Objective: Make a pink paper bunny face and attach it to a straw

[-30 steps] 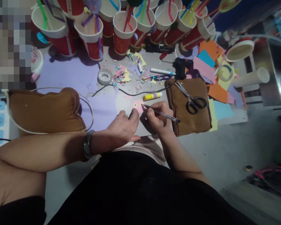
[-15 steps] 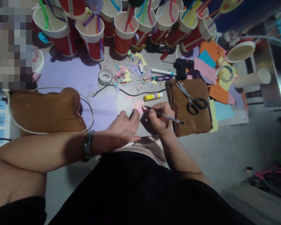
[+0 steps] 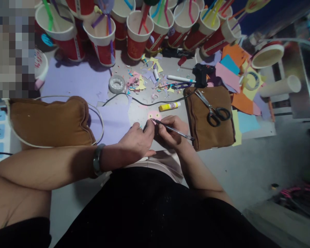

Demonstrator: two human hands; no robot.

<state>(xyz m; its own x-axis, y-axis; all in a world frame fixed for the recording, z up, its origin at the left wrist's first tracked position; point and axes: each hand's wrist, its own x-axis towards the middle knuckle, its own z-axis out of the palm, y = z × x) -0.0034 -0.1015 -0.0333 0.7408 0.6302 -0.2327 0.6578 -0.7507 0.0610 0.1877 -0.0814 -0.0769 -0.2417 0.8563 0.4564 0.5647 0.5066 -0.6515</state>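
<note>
2 brn cushions (image 3: 49, 122) on tbl (image 3: 142, 137), L & R of hands | red/wht cups (image 3: 137, 44), far side, w/ straws | L hand (image 3: 135, 141) loose, thumb apart, fingertips at pink ppr | R hand (image 3: 175, 138) grasping pen (image 3: 183, 134), tip on ppr | scissors (image 3: 211, 112) atop R cushion | ylw glue stk (image 3: 167, 106) beyond R hand | pink ppr (image 3: 155, 113) flat on tbl, fwd of fingertips

Wears black short-sleeved top (image 3: 160, 206), tiny pale specks on front, pale bottoms (image 3: 167, 163). Has ring (image 3: 140, 127) on left hand (image 3: 136, 140), glossy grey-green bangle (image 3: 97, 160) behind it.
</note>
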